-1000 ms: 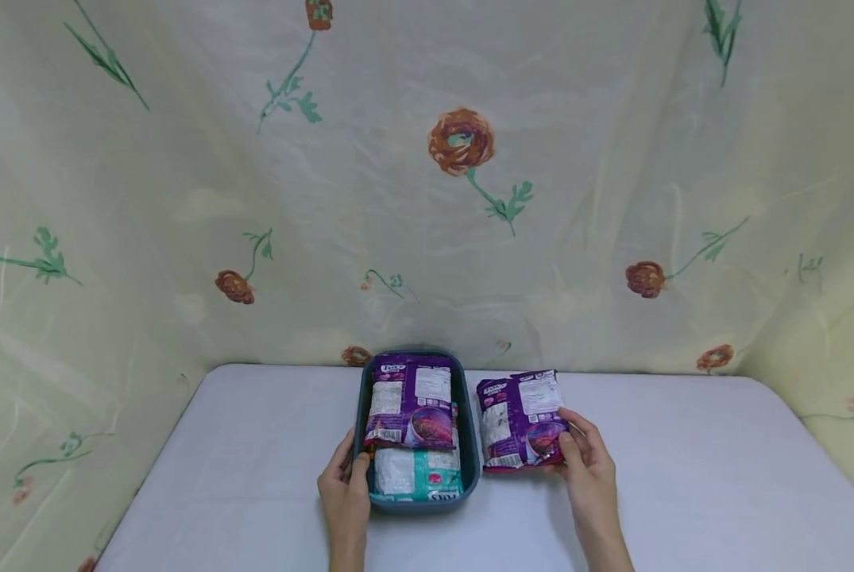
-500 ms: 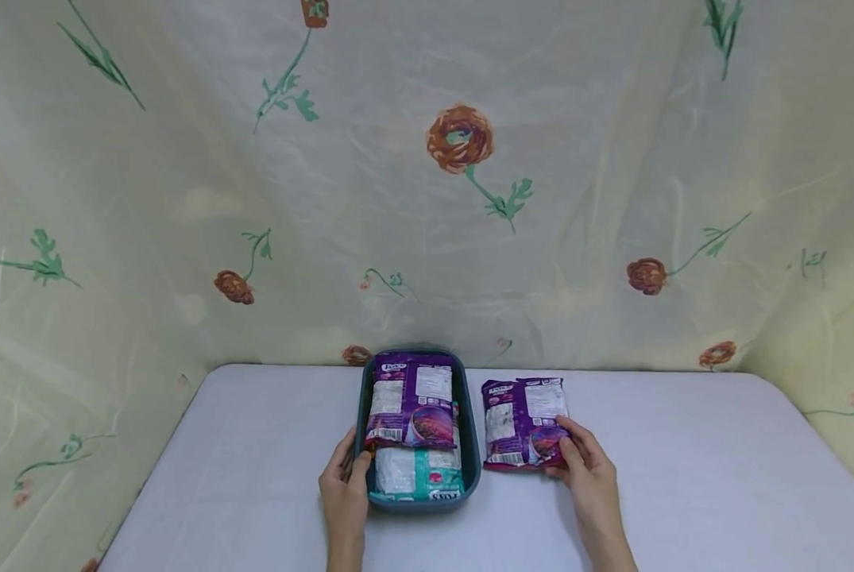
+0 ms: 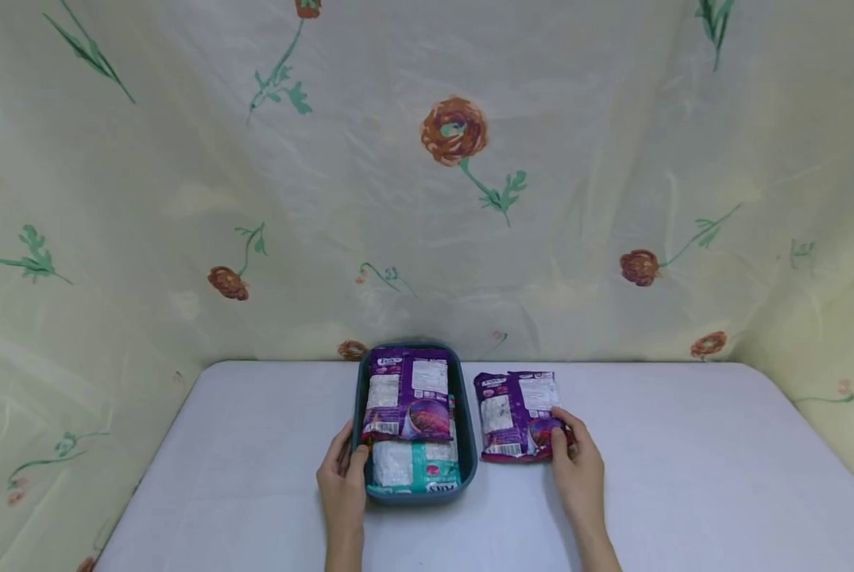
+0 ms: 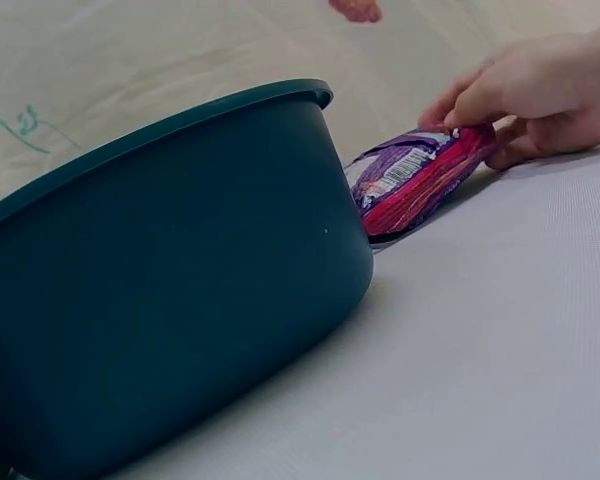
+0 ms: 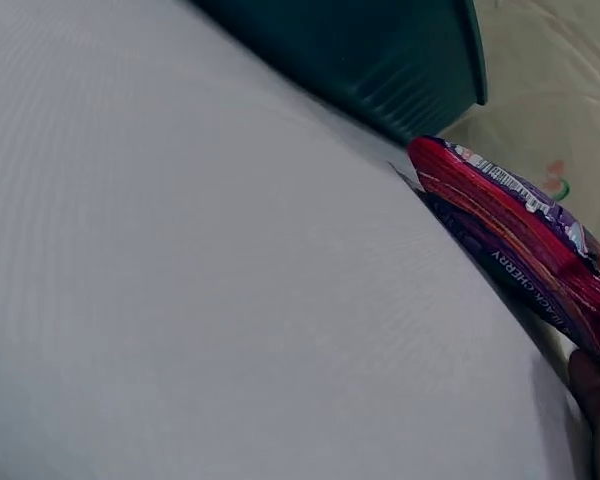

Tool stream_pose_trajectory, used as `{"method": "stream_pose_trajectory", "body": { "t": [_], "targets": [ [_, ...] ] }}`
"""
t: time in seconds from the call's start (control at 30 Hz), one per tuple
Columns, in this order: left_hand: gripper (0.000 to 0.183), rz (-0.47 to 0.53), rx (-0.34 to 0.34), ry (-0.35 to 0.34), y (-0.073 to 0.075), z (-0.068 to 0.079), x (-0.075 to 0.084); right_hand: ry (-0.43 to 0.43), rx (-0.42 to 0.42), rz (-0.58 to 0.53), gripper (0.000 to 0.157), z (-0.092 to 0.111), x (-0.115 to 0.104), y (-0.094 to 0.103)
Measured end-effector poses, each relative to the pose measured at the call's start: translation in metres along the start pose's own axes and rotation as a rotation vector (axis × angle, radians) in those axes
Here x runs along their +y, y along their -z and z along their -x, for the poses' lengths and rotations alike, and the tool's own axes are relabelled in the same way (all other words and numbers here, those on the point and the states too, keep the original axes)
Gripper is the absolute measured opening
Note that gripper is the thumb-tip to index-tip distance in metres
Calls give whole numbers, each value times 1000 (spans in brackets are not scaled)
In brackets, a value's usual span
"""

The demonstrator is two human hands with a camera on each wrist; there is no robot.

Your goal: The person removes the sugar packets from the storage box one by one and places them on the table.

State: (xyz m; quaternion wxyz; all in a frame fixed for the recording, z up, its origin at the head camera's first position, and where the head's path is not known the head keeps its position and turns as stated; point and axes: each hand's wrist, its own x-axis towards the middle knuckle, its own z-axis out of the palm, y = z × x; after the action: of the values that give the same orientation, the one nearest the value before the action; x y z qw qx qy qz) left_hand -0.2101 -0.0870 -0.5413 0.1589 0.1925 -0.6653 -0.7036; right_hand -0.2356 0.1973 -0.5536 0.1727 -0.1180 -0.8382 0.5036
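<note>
A dark teal plastic basin [image 3: 471,445] stands on the white table, its near wall filling much of the left wrist view. My left hand [image 3: 342,485] grips the basin's left side, thumb over the rim and fingers outside. Inside, a purple packet [image 3: 408,395] overlaps a white and turquoise packet [image 3: 418,467]. Just right of the basin lies another purple packet [image 3: 515,417], its red underside edge lettered "black cherry" in the right wrist view. My right hand [image 3: 580,469] pinches that packet's near right corner, as the left wrist view also shows [image 4: 540,100].
The white table [image 3: 684,461] extends to both sides of the basin and toward me. A pale flowered curtain [image 3: 541,262] hangs right behind the table's back edge and along both sides.
The purple packet in my right hand has come down from a tilted pose to lie straighter beside the basin. My left hand keeps its grip on the basin. The head view has shifted slightly.
</note>
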Motion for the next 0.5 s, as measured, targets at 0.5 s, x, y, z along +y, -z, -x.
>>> {"method": "stream_pose_trajectory", "body": {
  "t": [0.5],
  "targets": [
    [43,11,2,7,-1,1,0,36,36,59,32,0,1,-1]
  ]
}}
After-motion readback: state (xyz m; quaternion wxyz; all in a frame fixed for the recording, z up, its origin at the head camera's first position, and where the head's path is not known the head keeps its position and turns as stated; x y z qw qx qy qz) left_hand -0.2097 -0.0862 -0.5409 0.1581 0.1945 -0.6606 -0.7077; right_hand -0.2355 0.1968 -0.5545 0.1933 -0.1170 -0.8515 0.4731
